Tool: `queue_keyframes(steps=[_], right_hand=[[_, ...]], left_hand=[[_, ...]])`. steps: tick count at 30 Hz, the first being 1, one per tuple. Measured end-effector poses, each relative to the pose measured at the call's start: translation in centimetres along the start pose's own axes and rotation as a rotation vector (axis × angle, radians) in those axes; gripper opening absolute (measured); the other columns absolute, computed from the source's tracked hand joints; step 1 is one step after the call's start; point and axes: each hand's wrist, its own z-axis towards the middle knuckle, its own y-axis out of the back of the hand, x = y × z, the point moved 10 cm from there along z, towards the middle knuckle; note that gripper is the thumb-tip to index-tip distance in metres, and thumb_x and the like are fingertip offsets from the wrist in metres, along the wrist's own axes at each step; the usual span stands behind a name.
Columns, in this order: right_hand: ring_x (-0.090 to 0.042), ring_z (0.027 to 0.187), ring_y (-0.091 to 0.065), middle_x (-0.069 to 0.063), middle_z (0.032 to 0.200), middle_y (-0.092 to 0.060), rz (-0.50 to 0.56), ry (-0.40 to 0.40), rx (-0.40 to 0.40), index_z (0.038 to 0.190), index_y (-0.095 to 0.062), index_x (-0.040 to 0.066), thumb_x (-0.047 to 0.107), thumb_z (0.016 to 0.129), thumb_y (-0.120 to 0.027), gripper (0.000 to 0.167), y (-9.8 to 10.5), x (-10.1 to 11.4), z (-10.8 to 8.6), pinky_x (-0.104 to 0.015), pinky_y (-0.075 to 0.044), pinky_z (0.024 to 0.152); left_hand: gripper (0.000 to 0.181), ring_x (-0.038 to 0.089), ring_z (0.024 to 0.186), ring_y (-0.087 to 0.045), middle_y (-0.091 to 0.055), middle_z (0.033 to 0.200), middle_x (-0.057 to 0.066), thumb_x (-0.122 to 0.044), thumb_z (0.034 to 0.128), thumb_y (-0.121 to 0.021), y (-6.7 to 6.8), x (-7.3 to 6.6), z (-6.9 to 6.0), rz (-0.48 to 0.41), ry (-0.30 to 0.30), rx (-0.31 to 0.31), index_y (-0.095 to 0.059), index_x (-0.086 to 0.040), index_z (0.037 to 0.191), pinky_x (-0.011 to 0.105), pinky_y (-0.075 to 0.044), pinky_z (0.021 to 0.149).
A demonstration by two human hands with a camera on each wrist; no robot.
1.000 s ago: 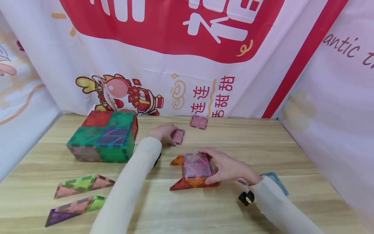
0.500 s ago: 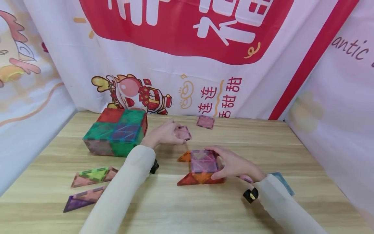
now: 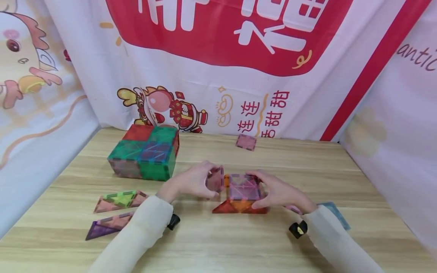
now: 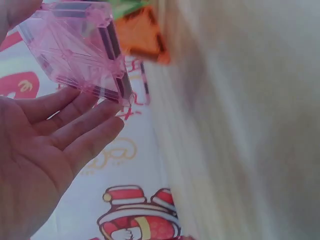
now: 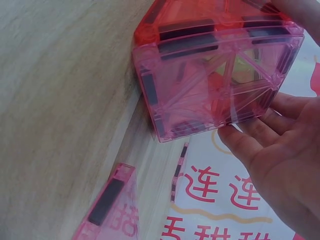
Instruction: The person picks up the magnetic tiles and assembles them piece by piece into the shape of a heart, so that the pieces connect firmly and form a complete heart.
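My left hand (image 3: 192, 181) pinches a pink square magnetic tile (image 3: 215, 179) by its edges, thumb on one side and fingers on the other. The tile stands roughly upright at the left of a small magnetic-tile build (image 3: 244, 187), close to its orange triangle (image 4: 142, 35). That build has a clear pinkish top and red and orange triangles at its front. From the right, my right hand (image 3: 281, 191) grips it, with the fingers at the back and the thumb at the front. A pink square wall (image 5: 215, 85) of it faces the right wrist camera.
A larger box of green, red and blue tiles (image 3: 157, 167) stands at the back left. Two strips of triangle tiles (image 3: 119, 200) lie before it. One pink square (image 3: 246, 142) lies by the cloth backdrop (image 3: 211, 113). Near the right forearm are a blue tile (image 3: 336, 215) and a pink tile (image 3: 294, 209).
My left hand has lifted the pink square tile off the table and brought it toward me, beside the build. The right hand keeps its hold. The head view has shifted slightly.
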Motion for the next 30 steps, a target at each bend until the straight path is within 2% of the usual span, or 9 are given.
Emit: queue_keyframes(steps=[4, 7, 11, 17, 21, 23, 25, 28, 30], right_hand=[[-0.032, 0.132, -0.041, -0.012, 0.147, -0.039, 0.002, 0.011, 0.000, 0.147, -0.030, 0.011, 0.029, 0.074, -0.081, 0.091, 0.0, 0.0, -0.1, -0.056, -0.035, 0.105], [-0.033, 0.131, -0.041, -0.014, 0.146, -0.039, 0.009, 0.022, 0.000, 0.147, -0.030, 0.011, 0.029, 0.073, -0.082, 0.092, -0.1, 0.1, -0.1, -0.056, -0.034, 0.105], [-0.035, 0.131, -0.041, -0.015, 0.146, -0.039, 0.015, 0.028, -0.003, 0.147, -0.029, 0.011, 0.029, 0.074, -0.081, 0.091, 0.0, 0.1, -0.2, -0.057, -0.035, 0.105], [-0.040, 0.134, -0.036, -0.019, 0.149, -0.032, 0.021, -0.017, -0.009, 0.149, -0.023, 0.009, 0.035, 0.072, -0.082, 0.100, 0.0, -0.5, -0.6, -0.061, -0.032, 0.104], [-0.041, 0.135, -0.033, -0.018, 0.150, -0.030, 0.072, -0.054, -0.015, 0.149, -0.020, 0.011, 0.037, 0.071, -0.083, 0.104, -0.2, -1.3, -1.2, -0.061, -0.031, 0.105], [-0.038, 0.136, -0.034, -0.014, 0.149, -0.033, 0.111, -0.079, -0.017, 0.149, -0.022, 0.014, 0.035, 0.071, -0.084, 0.102, -0.3, -1.7, -1.3, -0.060, -0.030, 0.106], [-0.037, 0.134, -0.037, -0.013, 0.146, -0.038, 0.123, -0.069, -0.023, 0.148, -0.025, 0.014, 0.034, 0.072, -0.083, 0.097, -0.2, -1.7, -1.2, -0.059, -0.032, 0.106], [-0.038, 0.133, -0.038, -0.014, 0.144, -0.040, 0.186, -0.066, 0.000, 0.147, -0.027, 0.010, 0.030, 0.074, -0.082, 0.094, 0.0, -1.8, -0.9, -0.058, -0.033, 0.105], [-0.039, 0.132, -0.039, -0.017, 0.144, -0.039, 0.245, -0.077, 0.027, 0.147, -0.027, 0.006, 0.029, 0.075, -0.081, 0.092, 0.2, -2.3, -0.6, -0.056, -0.035, 0.105]], left_hand=[[0.070, 0.017, 0.099, -0.054, -0.057, 0.111, 0.005, -0.033, 0.0676, -0.077, -1.7, -0.3, 0.2, -0.006, -0.034, 0.008, -0.052, -0.003, 0.126, 0.032, -0.048, 0.086], [0.069, 0.020, 0.103, -0.055, -0.058, 0.113, 0.007, -0.031, 0.0665, -0.077, -2.5, -0.4, 0.3, 0.008, -0.056, 0.009, -0.053, -0.001, 0.124, 0.033, -0.047, 0.090], [0.074, 0.024, 0.110, -0.055, -0.057, 0.119, 0.010, -0.031, 0.0670, -0.078, -2.7, -0.3, 0.2, -0.014, -0.049, 0.013, -0.051, 0.001, 0.128, 0.038, -0.045, 0.097], [0.086, 0.024, 0.120, -0.051, -0.052, 0.131, 0.011, -0.039, 0.0701, -0.080, -2.8, -0.3, 0.1, -0.040, -0.034, 0.047, -0.043, -0.001, 0.138, 0.039, -0.042, 0.102], [0.091, 0.024, 0.127, -0.045, -0.048, 0.137, 0.011, -0.040, 0.0703, -0.080, -3.2, -0.8, 0.5, -0.030, -0.048, 0.053, -0.038, -0.001, 0.141, 0.040, -0.038, 0.106], [0.089, 0.025, 0.126, -0.046, -0.050, 0.135, 0.012, -0.037, 0.0703, -0.079, -3.3, -1.1, 0.7, -0.025, -0.063, 0.056, -0.039, 0.000, 0.140, 0.040, -0.038, 0.105], [0.084, 0.024, 0.121, -0.049, -0.053, 0.131, 0.012, -0.035, 0.0698, -0.079, -3.3, -1.2, 1.0, -0.030, -0.069, 0.063, -0.042, 0.001, 0.137, 0.040, -0.041, 0.103], [0.085, 0.022, 0.118, -0.052, -0.055, 0.129, 0.010, -0.035, 0.0700, -0.078, -3.2, -0.7, 1.3, -0.076, -0.021, 0.102, -0.042, -0.002, 0.139, 0.039, -0.043, 0.099], [0.083, 0.021, 0.115, -0.054, -0.057, 0.127, 0.008, -0.035, 0.0711, -0.079, -3.2, -0.1, 1.6, -0.147, 0.017, 0.131, -0.043, -0.003, 0.139, 0.038, -0.045, 0.098]])
